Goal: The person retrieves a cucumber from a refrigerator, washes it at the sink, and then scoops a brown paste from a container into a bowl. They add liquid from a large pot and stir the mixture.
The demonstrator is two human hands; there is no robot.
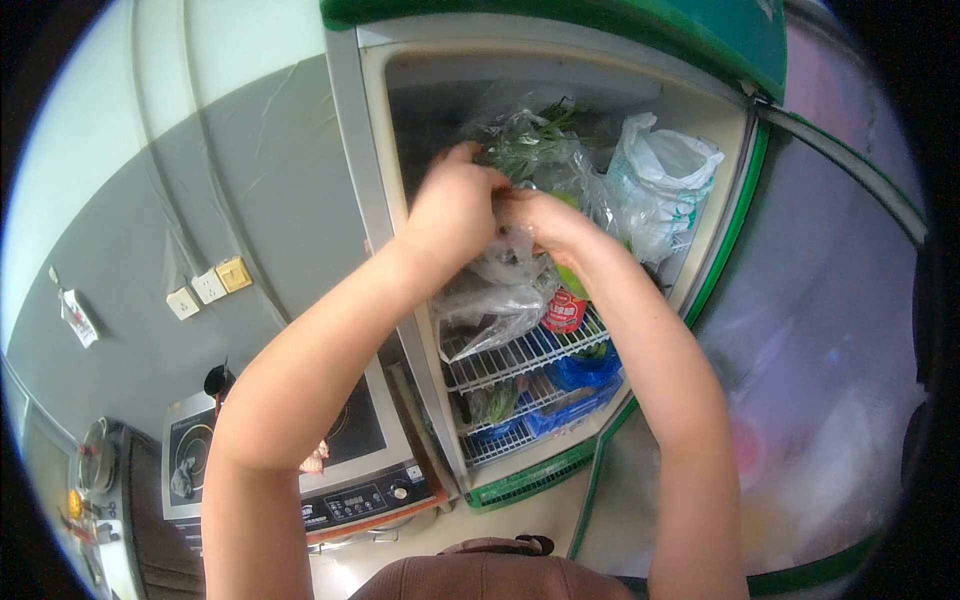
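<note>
Both arms reach into an upright refrigerator with a green frame. My left hand is raised above the clear plastic bags, its fingers beside my right hand. Around the crumpled clear plastic bag, my right hand is bent, its fingers partly hidden; it appears to grip the bag. Behind the hands lie leafy green vegetables in clear plastic. A white plastic bag with green print stands to their right. Below my right wrist are a green item and a red-labelled package on the wire shelf.
The glass refrigerator door is swung out at right. At lower left are an induction cooktop, a small black pot and a glass-lidded pan. Lower shelves hold bagged vegetables and blue packages. Wall sockets are at left.
</note>
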